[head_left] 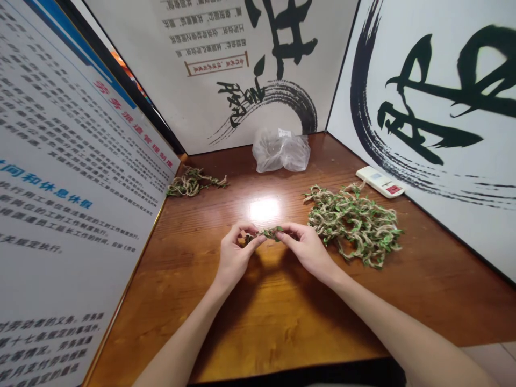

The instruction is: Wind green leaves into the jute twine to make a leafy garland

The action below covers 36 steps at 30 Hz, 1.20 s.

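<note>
Between my two hands a short piece of twine with green leaves (pixel 269 233) is held up a little above the table, stretched roughly level. My left hand (pixel 237 247) pinches its left end between thumb and fingers. At the other end, the thumb and fingers of my right hand (pixel 304 244) are closed on it. Just right of my right hand lies a large tangled heap of leafy twine pieces (pixel 355 223). A smaller bunch of the same leafy twine (pixel 193 181) rests at the far left of the table.
A crumpled clear plastic bag (pixel 281 152) sits at the back of the brown wooden table (pixel 262 312). Near the right panel lies a white device with a red label (pixel 380 181). Upright printed boards (pixel 80 215) enclose the table at the left, back and right.
</note>
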Motion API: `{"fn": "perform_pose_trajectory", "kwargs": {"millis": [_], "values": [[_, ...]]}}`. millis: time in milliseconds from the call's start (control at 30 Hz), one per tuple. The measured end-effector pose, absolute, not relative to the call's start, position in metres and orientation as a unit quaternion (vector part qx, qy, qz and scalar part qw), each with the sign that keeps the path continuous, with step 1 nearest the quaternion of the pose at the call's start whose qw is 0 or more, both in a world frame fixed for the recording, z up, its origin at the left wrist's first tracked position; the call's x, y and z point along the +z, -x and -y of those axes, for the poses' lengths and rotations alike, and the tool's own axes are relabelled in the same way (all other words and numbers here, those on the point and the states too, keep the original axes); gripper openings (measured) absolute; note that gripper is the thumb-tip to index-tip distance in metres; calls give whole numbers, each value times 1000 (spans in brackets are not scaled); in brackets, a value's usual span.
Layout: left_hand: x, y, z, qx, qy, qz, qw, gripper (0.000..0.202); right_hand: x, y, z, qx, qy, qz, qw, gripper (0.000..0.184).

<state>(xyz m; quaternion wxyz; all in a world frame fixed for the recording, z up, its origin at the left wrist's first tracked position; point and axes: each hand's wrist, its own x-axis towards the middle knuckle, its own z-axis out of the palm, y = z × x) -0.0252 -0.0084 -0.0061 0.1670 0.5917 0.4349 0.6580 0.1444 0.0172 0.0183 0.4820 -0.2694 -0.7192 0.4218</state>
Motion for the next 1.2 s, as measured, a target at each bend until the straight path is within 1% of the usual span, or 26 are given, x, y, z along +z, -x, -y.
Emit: {"fn": "perform_pose_trajectory", "kwargs": {"millis": [100,267,367,500,700,800,900,967,1100,1200], "values": [[-6,24,9,646,-595,-425,219,16,18,-145,-19,435,244,726,473,21],[-8,23,9,644,-600,-422,216,12,19,-146,-21,448,232,743,440,24],[-8,24,10,622,-593,-438,264,16,18,-146,-21,441,257,742,435,26],[-6,22,11,613,-601,-434,275,18,15,-146,-20,412,312,728,451,22],[-4,18,10,596,-607,-414,323,26,15,-145,-18,392,324,731,455,25],[-6,17,10,610,-590,-425,313,24,15,-143,-17,378,335,729,462,24],[-8,16,10,620,-585,-431,298,23,13,-142,-17,376,339,720,474,26],[-9,15,11,619,-593,-432,281,22,12,-142,-16,366,353,724,466,27],[-11,14,14,618,-607,-452,212,17,11,-144,-16,337,372,744,440,24],[-10,15,15,625,-599,-459,199,18,10,-144,-17,345,354,751,438,25]]}}
